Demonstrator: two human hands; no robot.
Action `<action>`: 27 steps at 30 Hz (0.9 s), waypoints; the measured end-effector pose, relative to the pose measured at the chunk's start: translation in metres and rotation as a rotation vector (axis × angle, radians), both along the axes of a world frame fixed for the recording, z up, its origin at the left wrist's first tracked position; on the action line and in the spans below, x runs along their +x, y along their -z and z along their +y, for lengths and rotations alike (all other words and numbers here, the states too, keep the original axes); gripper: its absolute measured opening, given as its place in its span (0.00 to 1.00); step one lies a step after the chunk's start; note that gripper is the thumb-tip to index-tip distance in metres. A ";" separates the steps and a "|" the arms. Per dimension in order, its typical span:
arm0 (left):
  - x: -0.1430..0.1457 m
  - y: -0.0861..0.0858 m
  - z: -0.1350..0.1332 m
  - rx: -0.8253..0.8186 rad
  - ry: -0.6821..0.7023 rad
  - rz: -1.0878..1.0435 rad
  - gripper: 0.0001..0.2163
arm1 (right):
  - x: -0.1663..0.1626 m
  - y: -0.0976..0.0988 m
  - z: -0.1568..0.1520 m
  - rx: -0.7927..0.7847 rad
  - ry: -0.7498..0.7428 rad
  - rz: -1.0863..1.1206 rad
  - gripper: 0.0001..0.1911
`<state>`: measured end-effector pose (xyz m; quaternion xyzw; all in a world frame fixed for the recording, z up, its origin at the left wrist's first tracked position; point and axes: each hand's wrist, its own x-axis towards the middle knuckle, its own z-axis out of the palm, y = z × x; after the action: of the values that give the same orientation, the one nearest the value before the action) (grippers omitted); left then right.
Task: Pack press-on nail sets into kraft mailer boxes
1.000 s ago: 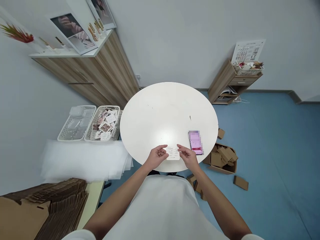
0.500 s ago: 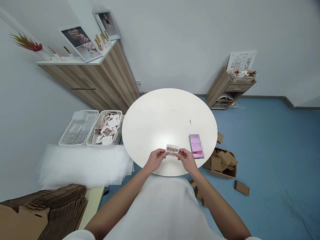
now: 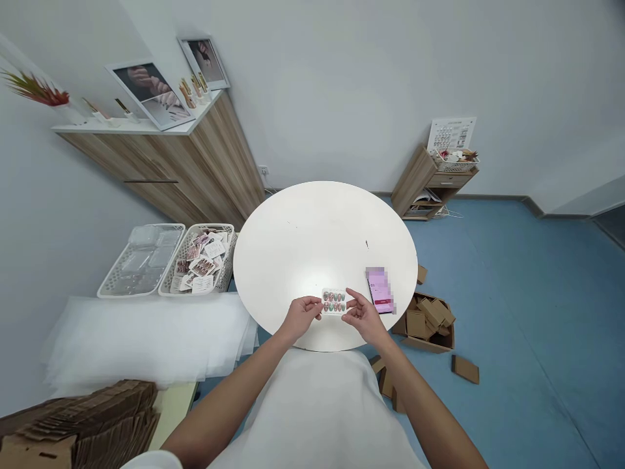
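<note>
A small white card of coloured press-on nails (image 3: 334, 302) lies face up over the near edge of the round white table (image 3: 322, 241). My left hand (image 3: 303, 315) pinches the card's left end. At the card's right end my right hand (image 3: 360, 314) rests with its fingers curled; whether it grips the card or only touches it is unclear. A phone with a pink screen (image 3: 379, 289) lies on the table just right of my right hand.
Two white baskets stand at the left, one with clear trays (image 3: 142, 258), one with nail cards (image 3: 199, 259). White foam sheets (image 3: 146, 335) and flat cardboard (image 3: 83, 417) lie nearer left. A box of small cartons (image 3: 430, 320) sits on the blue floor at right.
The card was turned over from its printed white back to the nail side. My hands then brought it a little closer to the table's near edge.
</note>
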<state>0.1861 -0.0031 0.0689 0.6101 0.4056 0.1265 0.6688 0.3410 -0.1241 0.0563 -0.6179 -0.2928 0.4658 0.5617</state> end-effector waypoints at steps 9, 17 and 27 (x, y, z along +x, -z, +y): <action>-0.010 -0.002 -0.002 0.053 0.036 -0.014 0.24 | -0.004 0.006 0.001 -0.018 -0.039 0.022 0.34; -0.009 -0.001 0.001 0.182 0.184 -0.050 0.40 | 0.003 0.009 -0.002 -0.018 -0.072 -0.025 0.33; -0.010 0.004 0.005 0.350 0.256 0.046 0.31 | 0.016 0.016 0.006 -0.017 -0.251 -0.120 0.36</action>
<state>0.1759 0.0023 0.0651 0.7662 0.3120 0.0953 0.5536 0.3571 -0.1185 0.0402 -0.6077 -0.3971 0.4971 0.4753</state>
